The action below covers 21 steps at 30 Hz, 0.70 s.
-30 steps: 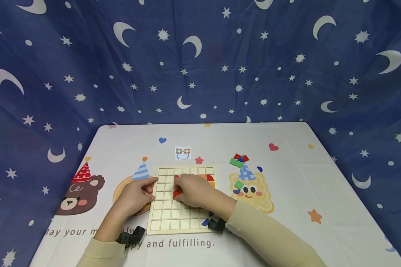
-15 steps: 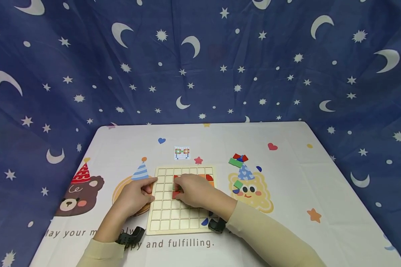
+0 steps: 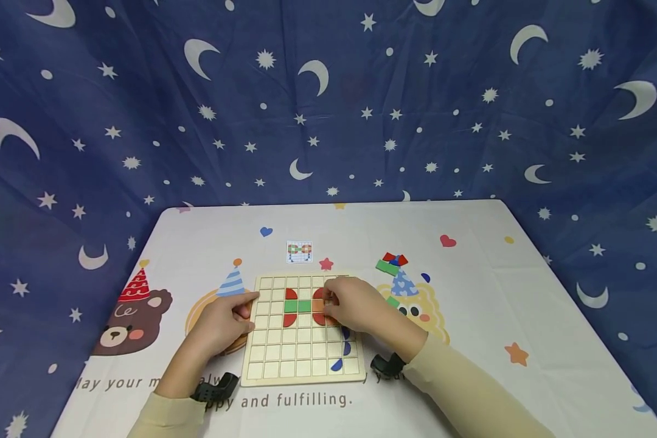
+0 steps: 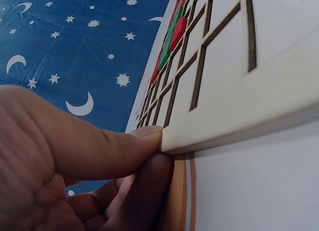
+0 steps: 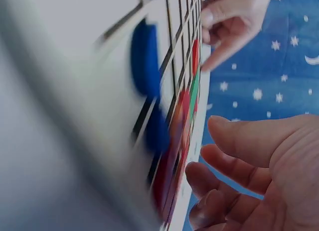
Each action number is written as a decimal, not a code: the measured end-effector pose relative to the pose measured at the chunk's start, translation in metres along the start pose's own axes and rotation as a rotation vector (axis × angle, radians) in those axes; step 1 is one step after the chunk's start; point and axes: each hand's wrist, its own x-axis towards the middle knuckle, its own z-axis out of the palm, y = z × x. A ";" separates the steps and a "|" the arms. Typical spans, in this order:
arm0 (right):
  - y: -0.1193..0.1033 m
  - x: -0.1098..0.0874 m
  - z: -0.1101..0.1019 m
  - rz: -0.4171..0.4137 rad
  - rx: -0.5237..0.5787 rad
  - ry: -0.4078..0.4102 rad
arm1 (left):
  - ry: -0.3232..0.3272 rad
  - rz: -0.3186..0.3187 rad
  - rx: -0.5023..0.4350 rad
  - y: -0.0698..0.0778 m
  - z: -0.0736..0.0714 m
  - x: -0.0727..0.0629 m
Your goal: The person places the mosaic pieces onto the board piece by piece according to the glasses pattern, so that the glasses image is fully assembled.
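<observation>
A pale wooden grid board (image 3: 274,353) lies on the table. My left hand (image 3: 221,319) holds its left edge; in the left wrist view the thumb (image 4: 114,154) meets the board's rim with curled fingers just below. Over the board's right part is my right hand (image 3: 361,304), fingers loosely bent with nothing visible between them in the right wrist view. Green pieces (image 3: 298,306) sit in a row, with red quarter-circles (image 3: 290,320) above and below their left end. An orange piece (image 3: 318,306) and more red pieces (image 3: 319,319) lie beside my right fingertips, partly covered.
Several blue half-round pieces (image 3: 336,364) lie along the board's right side. Behind it is a small pattern card (image 3: 299,252). Loose red, blue and green pieces (image 3: 387,267) are on the printed tablecloth (image 3: 471,292) to the right. A blue star-patterned curtain (image 3: 328,121) hangs behind.
My right hand has moved right across the board, from the left red pieces to the orange and red ones. That uncovers the green row. The left hand stays at the edge.
</observation>
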 end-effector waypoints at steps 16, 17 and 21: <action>0.071 -0.038 -0.020 0.229 -0.052 0.110 | -0.001 -0.026 -0.014 0.000 0.001 -0.001; 0.074 -0.039 -0.020 0.232 -0.057 0.115 | 0.000 -0.027 -0.014 0.000 0.001 -0.001; 0.083 -0.046 -0.022 0.241 -0.060 0.113 | 0.000 -0.025 -0.011 0.000 0.001 -0.001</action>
